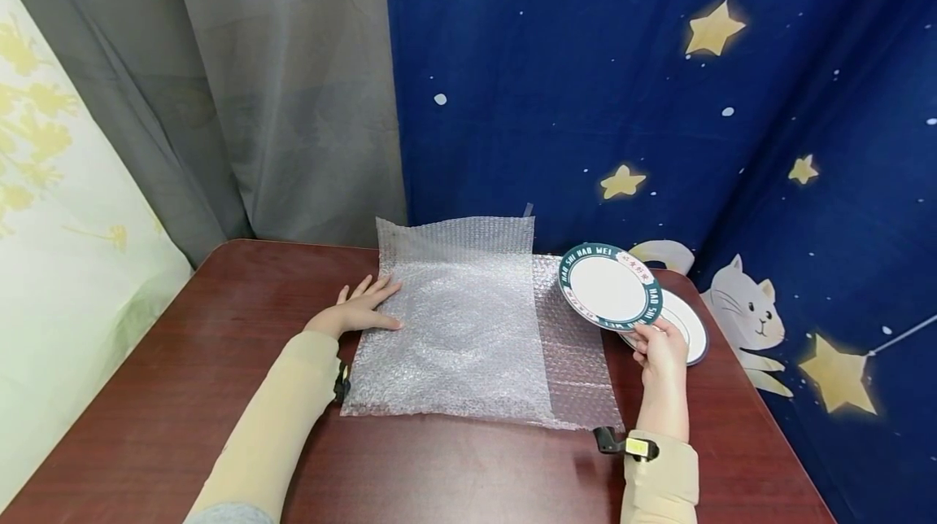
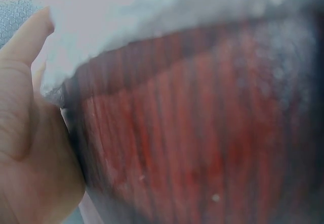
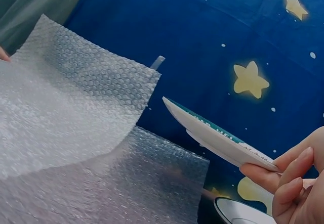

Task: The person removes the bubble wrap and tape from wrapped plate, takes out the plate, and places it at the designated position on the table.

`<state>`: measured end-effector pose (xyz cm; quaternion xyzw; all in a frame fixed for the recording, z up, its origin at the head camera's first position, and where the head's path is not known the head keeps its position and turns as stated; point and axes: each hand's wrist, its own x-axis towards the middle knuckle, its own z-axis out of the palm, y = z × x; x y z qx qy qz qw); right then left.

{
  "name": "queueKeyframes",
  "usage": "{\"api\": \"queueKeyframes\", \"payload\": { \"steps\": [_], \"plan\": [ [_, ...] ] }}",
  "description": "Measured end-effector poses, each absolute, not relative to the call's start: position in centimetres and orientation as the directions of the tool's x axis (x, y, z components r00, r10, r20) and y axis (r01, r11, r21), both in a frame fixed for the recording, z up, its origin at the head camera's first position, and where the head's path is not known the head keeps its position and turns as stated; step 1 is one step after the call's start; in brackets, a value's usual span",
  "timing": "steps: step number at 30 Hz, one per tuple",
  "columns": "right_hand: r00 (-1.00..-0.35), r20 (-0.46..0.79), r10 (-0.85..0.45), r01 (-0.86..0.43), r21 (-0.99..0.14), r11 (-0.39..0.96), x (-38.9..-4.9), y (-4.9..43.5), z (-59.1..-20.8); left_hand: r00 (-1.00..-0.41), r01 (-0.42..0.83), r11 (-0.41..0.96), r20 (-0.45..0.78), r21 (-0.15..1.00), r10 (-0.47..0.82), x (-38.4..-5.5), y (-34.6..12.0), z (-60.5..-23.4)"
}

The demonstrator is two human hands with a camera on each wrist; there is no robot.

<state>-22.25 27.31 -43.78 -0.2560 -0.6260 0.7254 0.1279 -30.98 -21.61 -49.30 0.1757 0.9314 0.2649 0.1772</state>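
Note:
My right hand (image 1: 662, 345) pinches the near edge of a white plate with a dark green lettered rim (image 1: 609, 286), thumb on top and fingers below. The right wrist view shows this plate (image 3: 217, 135) edge-on, tilted and raised. Beneath it on the table sits a second white plate with a dark blue edge (image 1: 691, 327), partly hidden. A sheet of bubble wrap (image 1: 446, 377) lies folded over, a faint round outline showing through its upper layer. My left hand (image 1: 359, 311) rests with fingers spread on the wrap's left edge.
Under everything is a dark red wooden table (image 1: 439, 467). A short clear strip (image 1: 529, 210) sticks up at the wrap's far corner. Behind the table hang a grey curtain (image 1: 293, 101) and a blue curtain with stars and a cat (image 1: 527, 60).

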Motion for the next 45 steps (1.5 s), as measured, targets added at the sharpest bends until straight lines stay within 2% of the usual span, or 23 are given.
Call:
{"api": "queueKeyframes", "payload": {
  "steps": [12,24,45],
  "plan": [
    [-0.783,-0.247,0.571,0.152,-0.966,-0.209,-21.9,28.6,-44.0,-0.879,0.233,0.78,-0.217,0.581,0.424,-32.2,-22.3,-51.6],
    [-0.746,-0.275,0.606,0.113,-0.95,-0.293,-21.4,29.7,-44.1,-0.878,0.233,0.78,-0.219,0.581,0.425,-32.4,-22.4,-51.9],
    [-0.665,-0.345,0.663,0.118,-0.924,-0.364,-20.5,31.5,-45.0,-0.882,0.228,0.776,-0.213,0.588,0.421,-32.2,-22.3,-51.8]
  ]
}}
